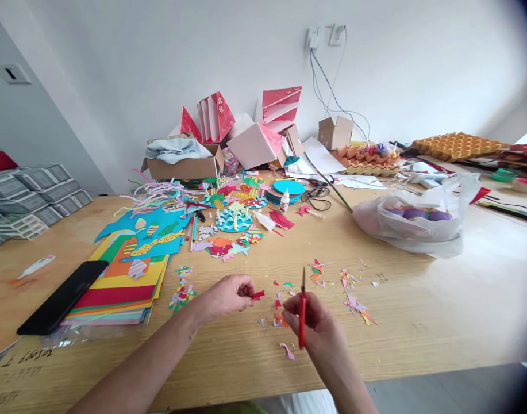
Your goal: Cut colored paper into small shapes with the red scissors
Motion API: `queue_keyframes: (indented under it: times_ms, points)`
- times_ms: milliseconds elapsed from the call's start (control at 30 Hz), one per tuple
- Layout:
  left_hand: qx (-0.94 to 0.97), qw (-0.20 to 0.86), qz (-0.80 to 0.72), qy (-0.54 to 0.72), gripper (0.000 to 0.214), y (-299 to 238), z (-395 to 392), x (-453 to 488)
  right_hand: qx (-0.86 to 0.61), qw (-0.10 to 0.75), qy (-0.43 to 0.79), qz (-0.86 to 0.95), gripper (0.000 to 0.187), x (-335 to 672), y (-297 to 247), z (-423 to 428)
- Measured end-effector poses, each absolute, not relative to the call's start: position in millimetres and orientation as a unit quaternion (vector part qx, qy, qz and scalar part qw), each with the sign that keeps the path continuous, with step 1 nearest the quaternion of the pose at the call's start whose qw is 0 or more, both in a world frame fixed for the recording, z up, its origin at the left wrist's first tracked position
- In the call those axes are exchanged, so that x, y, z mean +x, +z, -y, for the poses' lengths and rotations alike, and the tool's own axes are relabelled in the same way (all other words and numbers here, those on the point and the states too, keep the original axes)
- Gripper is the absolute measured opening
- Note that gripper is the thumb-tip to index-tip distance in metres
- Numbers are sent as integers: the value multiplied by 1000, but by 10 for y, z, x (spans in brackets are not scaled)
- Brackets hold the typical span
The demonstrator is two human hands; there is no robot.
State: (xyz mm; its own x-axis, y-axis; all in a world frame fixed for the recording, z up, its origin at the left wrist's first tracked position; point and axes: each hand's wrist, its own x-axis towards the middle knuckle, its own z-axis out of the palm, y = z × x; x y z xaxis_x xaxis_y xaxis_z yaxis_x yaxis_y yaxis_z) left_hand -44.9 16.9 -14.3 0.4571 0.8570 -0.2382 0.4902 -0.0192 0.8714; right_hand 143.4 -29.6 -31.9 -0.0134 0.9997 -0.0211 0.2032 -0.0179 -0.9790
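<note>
My left hand (226,296) is closed in a pinch on a small red paper scrap (258,295) just above the wooden table (418,310). My right hand (315,325) grips red-handled scissors (302,307), held upright with the blades pointing away from me. The two hands are a short gap apart near the table's front edge. Several small coloured paper offcuts (352,296) lie scattered around and beyond them.
A stack of coloured paper sheets (120,284) with cut-out fish lies at the left, beside a black phone (62,296). Paper crafts, glue bottles (284,201) and cardboard boxes (183,164) crowd the back. A clear plastic bag (418,218) sits at the right. Grey drawer bins (30,198) stand far left.
</note>
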Motion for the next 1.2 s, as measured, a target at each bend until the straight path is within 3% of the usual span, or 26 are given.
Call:
queue_keyframes:
  times_ms: [167,300,533,667,833,967,1200]
  points:
    - [605,636,-428,213,9,-101,-96,-349,-527,437,455,570,13,1174,-195,151]
    - [573,675,-403,232,12,-72,-57,-318,-523,463,457,551,12,1145,-232,114]
    - [644,534,-467,288,9,-112,4,-256,-542,457,460,535,12,1133,-289,82]
    - [619,529,-482,323,11,-119,19,-299,-540,458,476,521,15,1164,-223,138]
    - [532,573,-480,397,20,-41,82,-394,-555,329,444,621,28,1280,-204,376]
    - [467,637,-444,423,23,-14,151,-405,-556,238,439,665,28,1268,-229,517]
    - [429,684,-427,407,22,-16,221,-365,-553,234,452,660,28,1188,-240,529]
